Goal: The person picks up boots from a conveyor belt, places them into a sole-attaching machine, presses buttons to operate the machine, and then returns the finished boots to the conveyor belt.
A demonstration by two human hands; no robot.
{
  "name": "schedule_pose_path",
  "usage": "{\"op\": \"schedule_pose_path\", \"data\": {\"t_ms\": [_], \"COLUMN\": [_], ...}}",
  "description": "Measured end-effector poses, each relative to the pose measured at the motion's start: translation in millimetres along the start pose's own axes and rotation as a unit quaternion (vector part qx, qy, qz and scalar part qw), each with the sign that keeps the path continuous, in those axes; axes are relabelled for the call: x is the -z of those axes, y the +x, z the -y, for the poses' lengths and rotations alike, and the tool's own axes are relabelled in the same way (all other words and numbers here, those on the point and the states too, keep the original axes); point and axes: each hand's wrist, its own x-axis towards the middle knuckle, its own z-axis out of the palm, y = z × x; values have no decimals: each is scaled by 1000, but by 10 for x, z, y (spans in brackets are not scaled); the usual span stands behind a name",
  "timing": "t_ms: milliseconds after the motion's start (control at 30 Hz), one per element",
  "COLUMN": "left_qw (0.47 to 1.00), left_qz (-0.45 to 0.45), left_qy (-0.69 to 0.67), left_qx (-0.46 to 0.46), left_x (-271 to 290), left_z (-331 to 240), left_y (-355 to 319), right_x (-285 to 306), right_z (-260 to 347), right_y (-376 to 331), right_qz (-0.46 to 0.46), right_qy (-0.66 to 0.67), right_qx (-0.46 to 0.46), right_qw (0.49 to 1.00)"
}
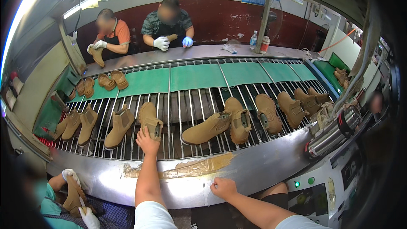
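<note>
My left hand [147, 141] reaches onto the wire conveyor rack [186, 144] and touches the opening of a tan suede ankle boot [149, 119] lying heel toward me; whether it grips the boot is unclear. My right hand [223, 188] rests as a loose fist on the front edge of the steel counter [263, 165], holding nothing visible. A boot on its side [205, 129] and another [238, 118] sit right of my left hand.
More tan boots [118, 125] line the rack to both sides. Brown tape [190, 167] is stuck on the counter. Two people across the belt handle boots; a person at lower left [76, 195] in white gloves holds one. A steel cylinder [335, 133] juts at right.
</note>
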Motion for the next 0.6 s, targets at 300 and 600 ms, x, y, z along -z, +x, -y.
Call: {"op": "schedule_pose_path", "data": {"t_ms": [300, 600], "left_qw": [937, 601], "left_qz": [54, 132], "left_qy": [-334, -715], "left_qx": [84, 331], "left_x": [467, 1377], "left_z": [190, 538], "left_y": [632, -664], "right_x": [-30, -12], "right_z": [-45, 4], "right_y": [-54, -91], "right_qz": [17, 52], "right_qy": [12, 63], "right_qx": [-11, -50], "right_qw": [1000, 995]}}
